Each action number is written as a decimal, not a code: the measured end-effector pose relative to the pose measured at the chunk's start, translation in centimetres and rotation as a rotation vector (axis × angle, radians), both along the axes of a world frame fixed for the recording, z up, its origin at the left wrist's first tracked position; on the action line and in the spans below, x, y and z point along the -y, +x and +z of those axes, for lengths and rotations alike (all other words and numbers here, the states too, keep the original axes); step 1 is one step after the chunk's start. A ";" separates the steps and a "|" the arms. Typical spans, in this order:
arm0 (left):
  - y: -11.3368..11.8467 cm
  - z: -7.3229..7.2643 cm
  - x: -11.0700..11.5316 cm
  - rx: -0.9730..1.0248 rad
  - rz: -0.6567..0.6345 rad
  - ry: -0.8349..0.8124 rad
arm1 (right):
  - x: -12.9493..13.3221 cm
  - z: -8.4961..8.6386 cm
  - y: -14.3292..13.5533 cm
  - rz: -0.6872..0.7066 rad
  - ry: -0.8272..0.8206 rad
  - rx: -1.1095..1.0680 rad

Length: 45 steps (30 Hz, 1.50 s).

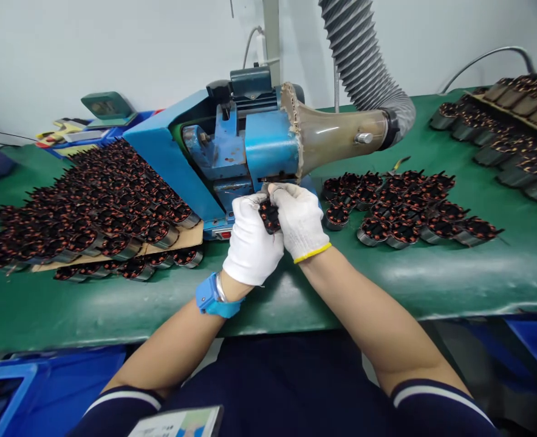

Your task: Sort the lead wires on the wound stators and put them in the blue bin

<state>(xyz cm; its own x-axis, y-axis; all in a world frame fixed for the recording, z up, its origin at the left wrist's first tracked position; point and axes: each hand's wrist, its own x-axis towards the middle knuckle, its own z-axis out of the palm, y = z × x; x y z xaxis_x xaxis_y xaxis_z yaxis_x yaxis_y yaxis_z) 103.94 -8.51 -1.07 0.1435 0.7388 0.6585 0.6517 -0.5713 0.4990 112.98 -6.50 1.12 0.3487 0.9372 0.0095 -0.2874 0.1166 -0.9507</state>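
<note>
Both gloved hands close their grip on one small wound coil [269,216]: the left hand [251,241] clamps it from the left and below, the right hand [299,220] from the right, fingertips curled over its top. The coil sits between the two palms, held above the tabletop's near half and pressed up just under the mouth of the blue machine [223,145], touching or nearly touching its lower front edge; which, I cannot tell. A blue wristband [210,298] wraps the left wrist.

Open room is narrow. Right behind the hands stands the machine, and a clear funnel [336,135] runs from it into one grey ribbed hose [364,60] that climbs up and away. Bare green tabletop [432,273] lies in front of the hands down to the near edge, a free strip running left to right.

To the left, a dense heap of coils [90,206], far too many to count, lies on a cardboard sheet [191,237], with one more row showing beneath the sheet's front edge. To the right, a looser group of coils [405,206], roughly two dozen, lies flat, just beside the right hand. At the far right corner a third stack [514,121] stands in rows, well apart. Past the near edge hangs a blue bin [8,388].
</note>
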 end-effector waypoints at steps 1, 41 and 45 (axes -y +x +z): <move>0.0 0.1 -0.1 0.001 -0.003 -0.009 | -0.1 0.0 0.0 -0.009 0.012 -0.015; 0.6 -0.1 -0.7 0.015 0.013 -0.023 | -0.2 -0.1 0.2 -0.084 0.040 0.041; 0.9 0.2 -0.6 -0.020 -0.023 -0.017 | 0.1 0.0 0.5 -0.124 0.030 -0.018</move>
<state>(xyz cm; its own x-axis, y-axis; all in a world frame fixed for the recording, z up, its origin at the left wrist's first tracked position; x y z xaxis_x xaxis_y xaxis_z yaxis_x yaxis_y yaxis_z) 104.86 -7.88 -0.86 0.1740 0.7461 0.6426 0.6484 -0.5780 0.4955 113.46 -6.56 1.10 0.4621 0.8863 0.0297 -0.2859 0.1806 -0.9411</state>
